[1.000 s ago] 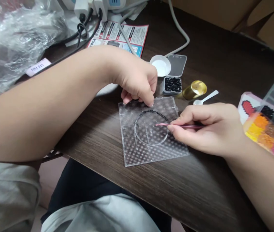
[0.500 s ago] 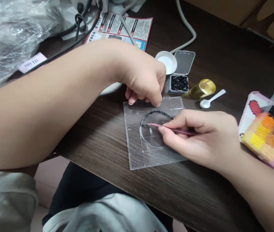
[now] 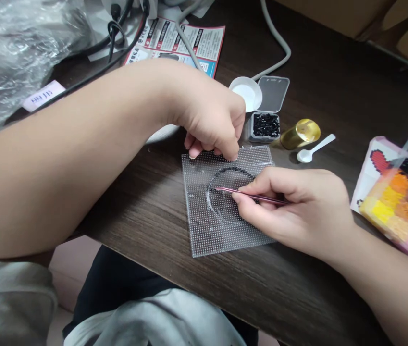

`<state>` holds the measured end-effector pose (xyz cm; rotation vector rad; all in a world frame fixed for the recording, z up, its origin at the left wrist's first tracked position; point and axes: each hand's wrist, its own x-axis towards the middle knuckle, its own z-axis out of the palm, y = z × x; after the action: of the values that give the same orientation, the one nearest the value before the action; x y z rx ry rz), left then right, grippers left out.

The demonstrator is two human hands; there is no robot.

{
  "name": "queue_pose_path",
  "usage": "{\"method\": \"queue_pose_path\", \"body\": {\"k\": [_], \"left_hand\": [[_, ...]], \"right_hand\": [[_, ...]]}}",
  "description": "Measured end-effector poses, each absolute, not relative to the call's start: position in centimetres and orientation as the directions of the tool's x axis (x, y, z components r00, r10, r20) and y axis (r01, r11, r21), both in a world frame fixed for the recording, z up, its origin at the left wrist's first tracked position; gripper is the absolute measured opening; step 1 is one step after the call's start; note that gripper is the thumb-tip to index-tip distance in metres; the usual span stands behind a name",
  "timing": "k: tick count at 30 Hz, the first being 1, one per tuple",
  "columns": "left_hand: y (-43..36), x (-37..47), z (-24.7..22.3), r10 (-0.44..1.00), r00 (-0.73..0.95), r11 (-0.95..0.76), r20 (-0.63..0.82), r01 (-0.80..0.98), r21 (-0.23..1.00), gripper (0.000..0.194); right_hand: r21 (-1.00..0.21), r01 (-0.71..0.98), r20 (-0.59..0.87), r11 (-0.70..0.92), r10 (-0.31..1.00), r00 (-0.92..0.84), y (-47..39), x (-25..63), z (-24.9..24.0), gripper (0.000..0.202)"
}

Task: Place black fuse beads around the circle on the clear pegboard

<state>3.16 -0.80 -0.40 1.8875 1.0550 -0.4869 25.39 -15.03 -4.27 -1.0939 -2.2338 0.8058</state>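
A clear square pegboard point(image 3: 204, 235) lies on the dark table, with a ring of small black beads point(image 3: 238, 169) along the upper part of a circle on it. My left hand point(image 3: 215, 117) rests at the board's far edge, fingers curled and thumb pressed on that edge. My right hand point(image 3: 290, 202) pinches pink tweezers point(image 3: 261, 196) over the board's right half. Their tip touches or hovers near the left inside of the circle; whether a bead is in it is too small to tell. The right hand covers part of the circle.
Behind the board stand an open box of black beads point(image 3: 266, 126), a white cap point(image 3: 246, 94), a gold cylinder point(image 3: 300, 133) and a white spoon point(image 3: 315, 148). A tray of coloured beads point(image 3: 394, 206) is at right. Cables point(image 3: 278, 38), a leaflet point(image 3: 204, 43) and plastic wrap point(image 3: 16, 53) lie farther back.
The view has shifted slightly. The tweezers' tip has moved a little left and down over the board; my left hand keeps its place at the far edge.
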Motion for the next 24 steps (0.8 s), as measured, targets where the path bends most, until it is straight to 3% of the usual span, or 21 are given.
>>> {"method": "queue_pose_path", "body": {"k": [24], "left_hand": [[-1.32, 3.27, -0.43, 0.508, 0.525, -0.251, -0.683, 0.849, 0.465, 0.049]], "right_hand": [[-0.663, 0.484, 0.265, 0.571, 0.784, -0.562, -14.78, 25.52, -4.88, 0.021]]}}
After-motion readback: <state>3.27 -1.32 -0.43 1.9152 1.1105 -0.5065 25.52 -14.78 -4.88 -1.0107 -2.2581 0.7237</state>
